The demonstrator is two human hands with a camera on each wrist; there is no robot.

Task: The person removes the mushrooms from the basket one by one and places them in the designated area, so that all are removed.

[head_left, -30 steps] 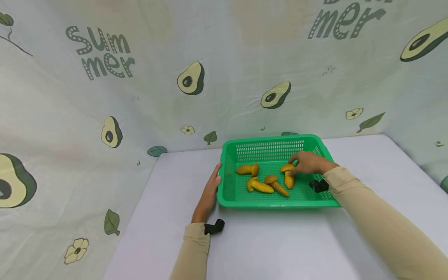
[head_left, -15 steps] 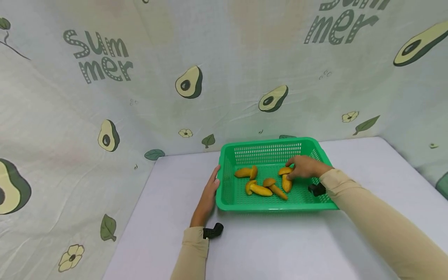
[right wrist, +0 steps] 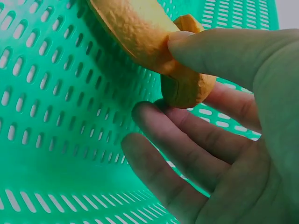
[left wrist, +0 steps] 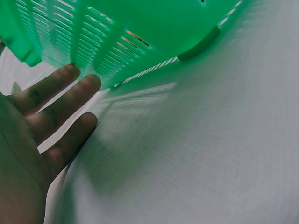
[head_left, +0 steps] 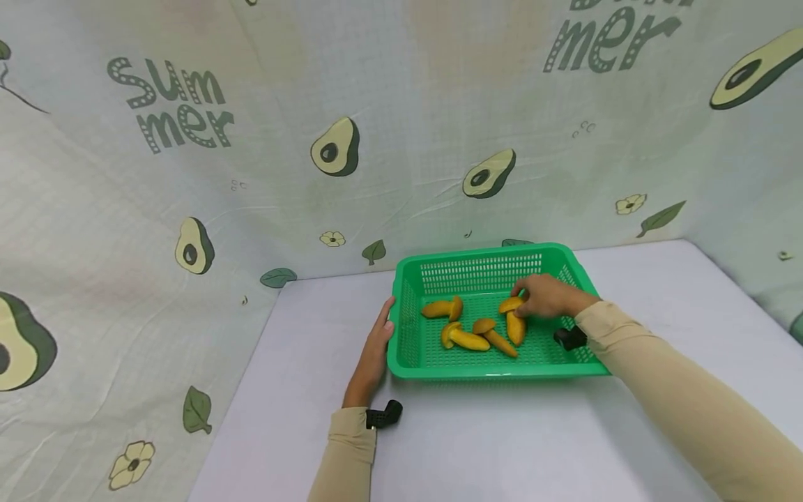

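Observation:
My right hand [head_left: 547, 295] reaches into a green plastic basket [head_left: 495, 371] and pinches an orange-yellow mushroom [head_left: 516, 329] near its cap. The right wrist view shows the thumb [right wrist: 205, 49] lying on the mushroom [right wrist: 135, 30] where stem meets cap, with the other fingers below and beyond it. The mushroom appears low over the basket floor; I cannot tell whether it touches. My left hand [head_left: 373, 348] is at the basket's left side with straight fingers. In the left wrist view its fingers [left wrist: 70, 100] reach up to the slotted wall [left wrist: 93, 42], and nothing is gripped.
Three more mushrooms lie on the basket floor: one at the back left [head_left: 439, 309], one at the front left [head_left: 467, 339] and one in the middle [head_left: 498, 341]. The basket stands on a white table [head_left: 489, 439], before a printed cloth backdrop [head_left: 408, 174].
The view shifts slightly. My right thumb and fingers have settled on the mushroom, which stays in about the same place. The left hand keeps its place at the basket's side.

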